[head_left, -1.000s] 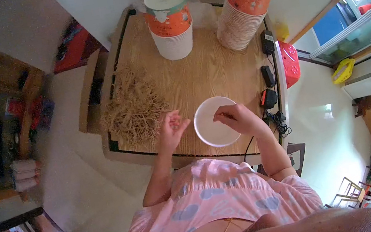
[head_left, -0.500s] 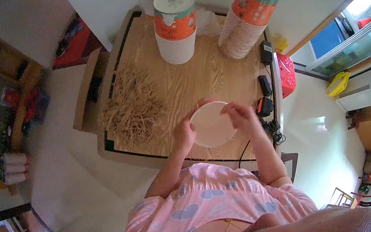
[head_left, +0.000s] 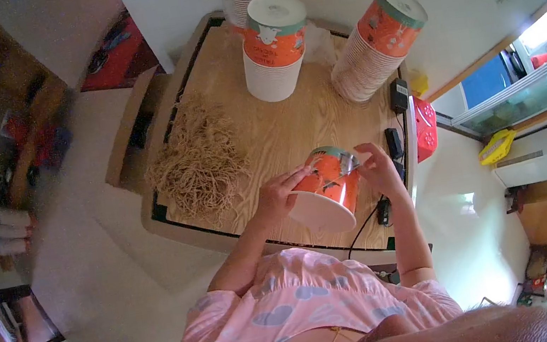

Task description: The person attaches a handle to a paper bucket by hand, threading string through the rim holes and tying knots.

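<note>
An orange paper bucket [head_left: 332, 182] with a green band is tipped over the table's front, its white open rim facing down toward my body. My left hand [head_left: 279, 199] grips its left side, fingers on the orange wall and thumb near the rim. At the bucket's right side is my right hand [head_left: 379, 170], its fingers apart and raised near the green base; whether a fingertip touches it is hard to tell. A tangled heap of tan twisted cords [head_left: 200, 161] lies on the left of the wooden table [head_left: 282, 134].
Two stacks of nested buckets, one upright [head_left: 274, 49] and one leaning [head_left: 378, 43], stand at the table's back. Black adapters [head_left: 399, 95] and cables line the right edge. A red plastic stool [head_left: 426, 129] is beyond it. An open cardboard box [head_left: 131, 132] is at the left.
The bucket has been tilted from rim-up to lying over, showing its orange side. My left hand has taken hold of it, and my right hand has moved from the rim toward the base.
</note>
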